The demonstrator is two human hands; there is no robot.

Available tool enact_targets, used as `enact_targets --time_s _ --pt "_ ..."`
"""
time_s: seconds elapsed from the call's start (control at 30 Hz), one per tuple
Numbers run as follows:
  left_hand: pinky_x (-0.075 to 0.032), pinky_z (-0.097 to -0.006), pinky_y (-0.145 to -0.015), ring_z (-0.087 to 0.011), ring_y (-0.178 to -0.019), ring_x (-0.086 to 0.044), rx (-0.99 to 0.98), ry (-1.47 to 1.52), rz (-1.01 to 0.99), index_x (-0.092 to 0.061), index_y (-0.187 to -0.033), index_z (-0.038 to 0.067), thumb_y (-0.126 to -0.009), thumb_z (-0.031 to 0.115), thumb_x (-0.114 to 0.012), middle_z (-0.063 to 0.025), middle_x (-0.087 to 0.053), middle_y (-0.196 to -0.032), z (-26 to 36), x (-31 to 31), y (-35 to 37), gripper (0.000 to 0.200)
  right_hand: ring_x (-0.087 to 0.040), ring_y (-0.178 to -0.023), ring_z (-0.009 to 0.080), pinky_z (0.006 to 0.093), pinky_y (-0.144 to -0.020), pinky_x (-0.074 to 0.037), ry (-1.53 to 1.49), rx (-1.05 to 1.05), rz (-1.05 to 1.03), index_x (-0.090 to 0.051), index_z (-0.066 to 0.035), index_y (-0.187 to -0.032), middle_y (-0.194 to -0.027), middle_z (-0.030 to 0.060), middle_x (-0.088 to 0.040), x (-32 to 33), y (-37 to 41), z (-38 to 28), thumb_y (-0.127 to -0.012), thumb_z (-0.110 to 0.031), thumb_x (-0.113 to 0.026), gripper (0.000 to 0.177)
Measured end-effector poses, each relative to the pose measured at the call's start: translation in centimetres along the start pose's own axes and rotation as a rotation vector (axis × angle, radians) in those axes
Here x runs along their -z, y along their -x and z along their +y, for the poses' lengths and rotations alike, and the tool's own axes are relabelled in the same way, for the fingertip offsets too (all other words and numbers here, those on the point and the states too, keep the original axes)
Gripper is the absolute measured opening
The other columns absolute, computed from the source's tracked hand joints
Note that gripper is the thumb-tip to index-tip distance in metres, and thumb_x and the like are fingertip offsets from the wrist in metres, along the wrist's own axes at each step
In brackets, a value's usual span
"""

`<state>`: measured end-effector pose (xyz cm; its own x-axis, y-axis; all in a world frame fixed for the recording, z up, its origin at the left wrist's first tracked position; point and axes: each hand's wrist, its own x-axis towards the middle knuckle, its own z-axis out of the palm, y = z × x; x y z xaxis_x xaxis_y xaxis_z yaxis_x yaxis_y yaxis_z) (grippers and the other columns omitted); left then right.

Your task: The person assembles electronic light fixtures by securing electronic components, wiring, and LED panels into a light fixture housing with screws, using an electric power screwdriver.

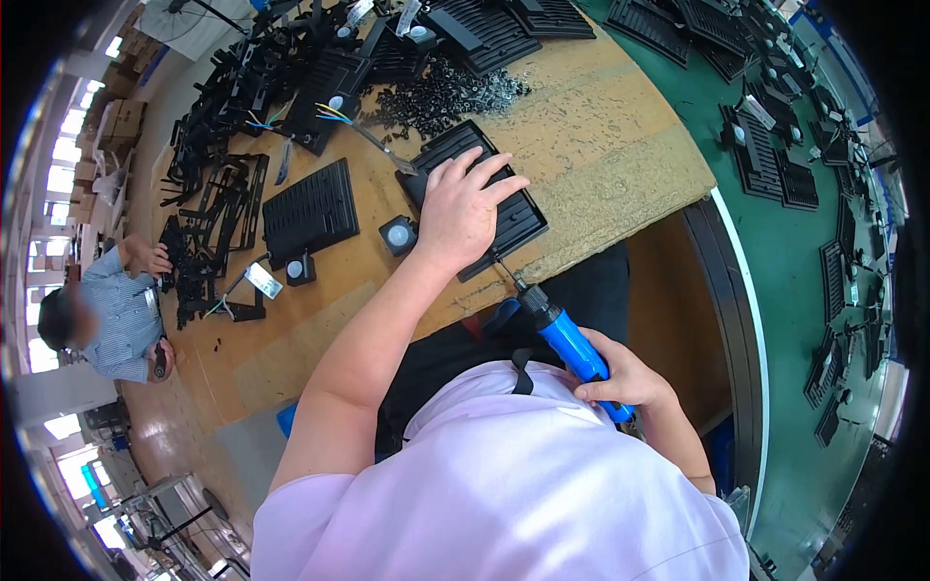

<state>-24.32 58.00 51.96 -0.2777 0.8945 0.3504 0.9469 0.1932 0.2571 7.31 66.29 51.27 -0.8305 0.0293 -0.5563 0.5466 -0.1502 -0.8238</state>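
Observation:
My right hand is wrapped round a blue electric screwdriver. Its thin bit points up and left, with the tip at the near edge of a black floodlight housing. Fingers spread, my left hand lies flat across that housing, which rests on the wooden table close to its front edge. Beside the wrist sits a small black sensor unit with a white dome. A cable with yellow and blue wire ends runs to the housing's far side.
Small dark screws or clips are heaped behind the housing. Black brackets and a finned floodlight cover the table's left part. More floodlights lie on a green surface at right. Another person works at the far left.

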Motion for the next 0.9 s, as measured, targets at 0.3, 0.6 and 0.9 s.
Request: enact_targets --time_s 0.3,0.6,0.9 --pt "-0.037 -0.0464 -0.108 -0.0315 -0.131 -0.050 -0.004 -0.016 0.021 -0.071 -0.119 0.026 -0.087 0.003 -0.053 -0.0024 -0.060 -0.137 -0.1 -0.3 0.1 0.043 -0.053 -0.126 0.0353 0.0458 -0.108 -0.042 -0.007 0.015 0.019 -0.035 -0.003 -0.151 -0.137 0.0207 -0.054 -1.3 0.5 -0.6 -0.075 -0.044 -0.084 0.100" --pt "-0.037 -0.0462 -0.108 -0.0315 -0.131 -0.050 -0.001 -0.008 0.032 -0.071 -0.119 0.025 -0.087 0.003 -0.052 -0.0027 -0.060 -0.136 0.1 -0.2 0.0 0.043 -0.053 -0.126 0.0359 0.0472 -0.107 -0.042 -0.054 -0.010 0.014 -0.035 -0.003 -0.151 -0.138 0.0209 -0.053 -1.7 0.5 -0.8 -0.075 -0.045 -0.084 0.099" --pt "-0.037 -0.0463 -0.107 -0.0317 -0.131 -0.050 -0.007 -0.009 0.036 -0.071 -0.118 0.025 -0.086 0.003 -0.053 -0.0029 -0.060 -0.136 0.1 -0.2 0.1 0.043 -0.057 -0.118 0.0311 0.0436 -0.104 -0.044 -0.077 0.019 0.067 -0.038 -0.002 -0.149 -0.128 0.0183 -0.058 -2.3 0.6 -1.0 -0.074 -0.042 -0.085 0.097"
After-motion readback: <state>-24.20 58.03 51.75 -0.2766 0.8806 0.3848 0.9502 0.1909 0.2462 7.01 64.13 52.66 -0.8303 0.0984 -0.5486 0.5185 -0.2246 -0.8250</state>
